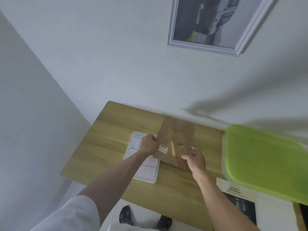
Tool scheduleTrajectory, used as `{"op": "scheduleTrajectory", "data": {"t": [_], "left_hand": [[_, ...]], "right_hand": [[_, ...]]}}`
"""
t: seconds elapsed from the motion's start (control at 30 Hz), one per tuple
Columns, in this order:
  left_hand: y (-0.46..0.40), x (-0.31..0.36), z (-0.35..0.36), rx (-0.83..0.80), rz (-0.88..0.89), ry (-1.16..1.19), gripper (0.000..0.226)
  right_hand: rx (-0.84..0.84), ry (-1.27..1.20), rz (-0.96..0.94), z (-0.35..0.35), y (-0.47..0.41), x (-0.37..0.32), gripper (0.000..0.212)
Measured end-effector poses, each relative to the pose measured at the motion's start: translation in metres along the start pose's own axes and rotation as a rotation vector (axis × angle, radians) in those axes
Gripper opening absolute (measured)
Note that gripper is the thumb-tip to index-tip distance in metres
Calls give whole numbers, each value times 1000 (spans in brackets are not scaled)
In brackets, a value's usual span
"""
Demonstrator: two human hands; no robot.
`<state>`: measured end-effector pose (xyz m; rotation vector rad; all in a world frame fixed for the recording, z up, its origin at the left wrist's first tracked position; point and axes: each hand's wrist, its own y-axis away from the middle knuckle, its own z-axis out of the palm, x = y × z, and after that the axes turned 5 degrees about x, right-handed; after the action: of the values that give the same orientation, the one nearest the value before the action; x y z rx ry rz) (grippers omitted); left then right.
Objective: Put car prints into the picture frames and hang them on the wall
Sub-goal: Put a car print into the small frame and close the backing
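Note:
A brown backing board (176, 139) with a small barcode sticker stands tilted above the wooden table (106, 144). My left hand (148, 145) grips its left edge. My right hand (194, 158) hovers at its lower right corner with fingers spread, and I cannot tell if it touches. A white picture frame (143, 169) holding a specification sheet lies flat under the left hand. On the wall, a white-framed car print (215, 22) hangs at the top right.
A clear bin with a lime green lid (266, 160) sits at the table's right end. A "Safety" sheet (236, 192) lies by it near the front edge. Walls meet in a corner on the left. My feet (126, 215) show below the table.

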<state>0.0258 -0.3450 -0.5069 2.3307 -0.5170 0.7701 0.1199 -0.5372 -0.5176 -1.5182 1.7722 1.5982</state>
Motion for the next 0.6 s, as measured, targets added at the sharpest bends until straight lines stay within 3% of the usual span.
{"op": "scheduleTrajectory", "data": {"t": [0.27,0.6], "left_hand": [[0,-82,-77,7,-59,-29,26],[13,-137,-92,-77,-6,-55,19]], "right_hand": [[-142,58,-65,76,49,9,69],[-68,240,-36,108,82,29,62]]}}
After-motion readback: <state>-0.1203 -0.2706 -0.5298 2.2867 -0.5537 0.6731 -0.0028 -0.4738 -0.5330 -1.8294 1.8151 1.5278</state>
